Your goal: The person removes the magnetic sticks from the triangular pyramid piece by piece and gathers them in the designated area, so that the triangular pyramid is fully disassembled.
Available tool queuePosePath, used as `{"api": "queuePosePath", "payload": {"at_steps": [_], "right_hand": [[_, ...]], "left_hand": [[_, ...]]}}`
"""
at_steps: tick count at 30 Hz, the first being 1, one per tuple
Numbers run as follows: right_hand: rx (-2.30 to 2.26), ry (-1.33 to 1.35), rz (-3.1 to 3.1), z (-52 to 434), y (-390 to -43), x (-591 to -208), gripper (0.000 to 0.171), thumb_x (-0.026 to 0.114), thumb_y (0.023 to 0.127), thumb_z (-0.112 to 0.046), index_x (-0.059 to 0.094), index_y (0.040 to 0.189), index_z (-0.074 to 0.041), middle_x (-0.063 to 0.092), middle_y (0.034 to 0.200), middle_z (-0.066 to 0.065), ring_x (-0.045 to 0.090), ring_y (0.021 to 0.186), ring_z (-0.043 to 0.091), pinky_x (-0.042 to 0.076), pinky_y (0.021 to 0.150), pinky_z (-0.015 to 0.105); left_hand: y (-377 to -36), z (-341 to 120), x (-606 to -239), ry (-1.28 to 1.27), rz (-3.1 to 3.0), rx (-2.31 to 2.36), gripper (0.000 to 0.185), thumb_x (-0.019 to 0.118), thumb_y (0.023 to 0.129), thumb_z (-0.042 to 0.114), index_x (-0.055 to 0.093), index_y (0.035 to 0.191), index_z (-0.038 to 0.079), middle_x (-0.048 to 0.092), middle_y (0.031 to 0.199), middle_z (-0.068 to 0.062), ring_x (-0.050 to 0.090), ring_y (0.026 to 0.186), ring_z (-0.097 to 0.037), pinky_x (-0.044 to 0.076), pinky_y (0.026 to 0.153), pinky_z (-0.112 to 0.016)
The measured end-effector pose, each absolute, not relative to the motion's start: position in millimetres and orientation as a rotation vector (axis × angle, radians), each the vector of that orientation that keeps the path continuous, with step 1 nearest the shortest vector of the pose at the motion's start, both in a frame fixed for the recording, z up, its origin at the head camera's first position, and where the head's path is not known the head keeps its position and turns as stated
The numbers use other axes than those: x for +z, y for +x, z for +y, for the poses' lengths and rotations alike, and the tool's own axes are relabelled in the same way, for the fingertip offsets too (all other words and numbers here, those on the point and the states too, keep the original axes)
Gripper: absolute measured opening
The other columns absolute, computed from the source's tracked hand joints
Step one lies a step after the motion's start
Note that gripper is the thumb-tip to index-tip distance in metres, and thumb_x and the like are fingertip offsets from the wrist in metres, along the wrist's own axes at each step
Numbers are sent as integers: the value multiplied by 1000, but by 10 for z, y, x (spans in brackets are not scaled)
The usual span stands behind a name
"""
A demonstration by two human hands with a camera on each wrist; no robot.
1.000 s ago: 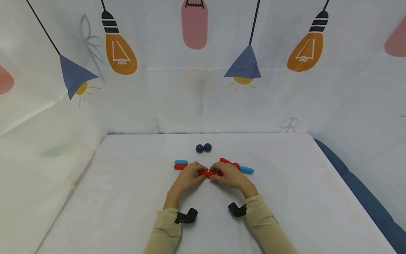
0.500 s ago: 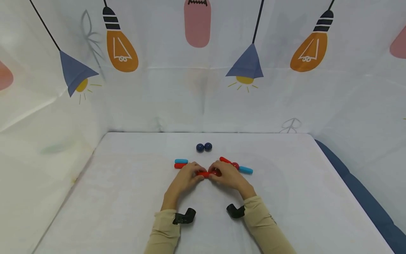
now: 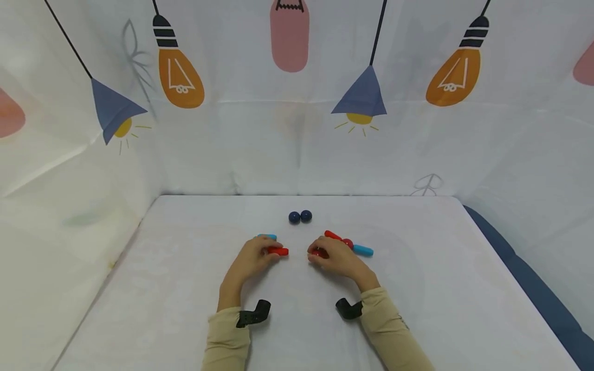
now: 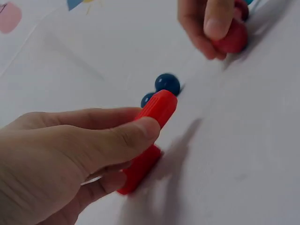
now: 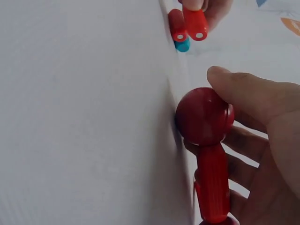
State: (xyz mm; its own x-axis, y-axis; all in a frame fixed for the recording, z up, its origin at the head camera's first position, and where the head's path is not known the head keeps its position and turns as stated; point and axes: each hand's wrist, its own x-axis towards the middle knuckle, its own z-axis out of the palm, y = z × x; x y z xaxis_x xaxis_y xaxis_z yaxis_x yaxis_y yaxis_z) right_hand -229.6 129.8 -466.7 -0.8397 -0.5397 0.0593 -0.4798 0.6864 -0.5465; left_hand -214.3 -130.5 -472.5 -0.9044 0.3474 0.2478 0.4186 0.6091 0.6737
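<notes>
My left hand (image 3: 271, 254) pinches a red stick (image 3: 279, 251) just above the white table, thumb on top in the left wrist view, where the same stick (image 4: 151, 133) points toward two dark blue balls (image 4: 167, 83). My right hand (image 3: 317, 256) grips a red ball (image 3: 317, 252). In the right wrist view this ball (image 5: 204, 116) is joined to a red stick (image 5: 213, 187) that runs back under the palm. A gap separates the left stick from the ball.
Two dark blue balls (image 3: 299, 217) lie touching at the table's middle back. A light blue stick (image 3: 267, 237) lies behind my left hand. Behind my right hand lie a red stick (image 3: 331, 235), a red ball (image 3: 347, 243) and a blue stick (image 3: 363, 250). Patterned cloth walls surround the table (image 3: 417, 309).
Both hands were together on the joined red stick and ball. The left hand has pulled the red stick off to the left, and the ball stays in the right hand.
</notes>
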Motion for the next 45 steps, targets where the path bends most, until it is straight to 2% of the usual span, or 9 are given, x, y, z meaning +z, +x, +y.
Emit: {"api": "queuePosePath", "payload": {"at_steps": [6, 11, 17, 21, 25, 31, 35, 39, 45], "right_hand": [[-948, -819, 2774, 1389, -2275, -4542, 20, 60, 93, -25, 66, 107, -13, 63, 96, -6, 61, 86, 8, 51, 79, 28], [-826, -850, 2831, 1499, -2268, -4471, 17, 60, 90, -11, 66, 105, -10, 67, 100, 0, 61, 91, 15, 48, 86, 39], [-695, -874, 2821, 1513, -2269, -4475, 20, 65, 85, -11, 66, 106, -11, 68, 101, 0, 60, 99, 18, 38, 95, 48], [-681, -855, 2864, 1471, -2266, -4504, 20, 67, 85, -13, 67, 105, -12, 69, 101, 0, 61, 100, 17, 39, 94, 47], [-681, -809, 2920, 1408, -2263, -4531, 18, 69, 85, -17, 67, 103, -13, 70, 99, -1, 60, 95, 15, 42, 91, 44], [-681, -698, 2973, 1297, -2248, -4563, 17, 70, 85, -21, 66, 100, -14, 69, 97, -2, 58, 89, 13, 43, 85, 39], [-686, -691, 3008, 1248, -2229, -4573, 16, 70, 85, -22, 66, 99, -15, 68, 96, -2, 57, 85, 12, 44, 84, 39], [-692, -737, 3047, 1230, -2219, -4590, 15, 70, 85, -21, 66, 98, -15, 68, 94, -2, 59, 84, 13, 46, 81, 40], [-702, -791, 3043, 1221, -2225, -4613, 15, 70, 85, -22, 66, 97, -15, 68, 93, -2, 59, 82, 12, 45, 79, 39]], "left_hand": [[-2114, -1522, -4801, -353, -2733, -1267, 23, 79, 75, 11, 68, 95, 16, 66, 94, 2, 58, 81, -13, 50, 77, -28], [-2118, -1583, -4866, -322, -2690, -1234, 19, 79, 75, 11, 70, 91, 16, 57, 91, -3, 54, 78, -16, 47, 71, -28], [-2131, -1569, -4889, -260, -2694, -1259, 20, 78, 77, 11, 68, 94, 14, 54, 91, -6, 53, 77, -16, 47, 71, -27], [-2130, -1554, -4882, -231, -2690, -1276, 23, 78, 77, 15, 67, 97, 14, 54, 94, -5, 55, 79, -16, 48, 73, -26], [-2139, -1524, -4833, -276, -2556, -1291, 21, 76, 79, 16, 67, 97, 12, 56, 94, -7, 55, 81, -17, 48, 68, -26], [-2153, -1266, -4767, -425, -2415, -1328, 15, 73, 82, 13, 67, 96, 12, 61, 88, -4, 57, 74, -13, 49, 62, -23], [-2138, -950, -4783, -583, -2546, -1301, 22, 73, 82, 16, 65, 103, 12, 63, 96, -5, 60, 85, -16, 53, 72, -26], [-2104, -713, -4808, -604, -2665, -1260, 31, 76, 80, 17, 64, 108, 12, 63, 103, -6, 60, 95, -19, 54, 83, -31], [-2093, -618, -4852, -569, -2650, -1222, 33, 78, 77, 12, 64, 107, 10, 66, 100, -4, 61, 92, -16, 53, 81, -30]]}}
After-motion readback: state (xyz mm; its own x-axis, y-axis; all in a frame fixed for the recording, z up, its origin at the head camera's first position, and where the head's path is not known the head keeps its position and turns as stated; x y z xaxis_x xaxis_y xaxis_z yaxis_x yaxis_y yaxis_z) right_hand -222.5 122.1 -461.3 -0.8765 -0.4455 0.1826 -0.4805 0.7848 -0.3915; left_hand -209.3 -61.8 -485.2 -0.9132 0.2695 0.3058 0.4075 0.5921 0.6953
